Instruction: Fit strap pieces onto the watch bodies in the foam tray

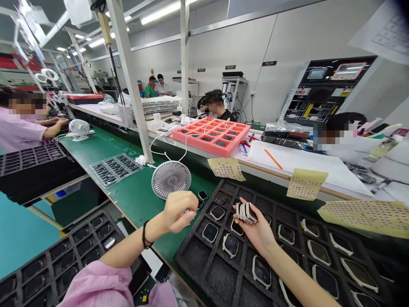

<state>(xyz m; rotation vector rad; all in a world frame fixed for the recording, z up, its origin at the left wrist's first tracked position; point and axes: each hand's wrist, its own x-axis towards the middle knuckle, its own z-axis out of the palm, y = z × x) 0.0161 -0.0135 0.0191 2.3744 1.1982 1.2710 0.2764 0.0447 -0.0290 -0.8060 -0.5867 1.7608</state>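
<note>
My left hand (179, 212) is pinched closed around a small pale item that is partly hidden by the fingers. A black cord bracelet circles that wrist. My right hand (255, 228) lies palm up over a black foam tray (194, 260) and grips a stack of white-rimmed smartwatch cases (244, 212). More watch cases with dark screens (230, 245) sit in the tray's cells around and below that hand. Loose dark watch pieces (202, 195) lie on the green bench mat (140, 204) between my hands.
A white desk fan (171, 179) stands just beyond my left hand. Beyond it are a clear tray of dark parts (115, 169) and a pink foam tray (211, 136). Another black tray (73, 238) sits at lower left. Co-workers sit at the benches on both sides.
</note>
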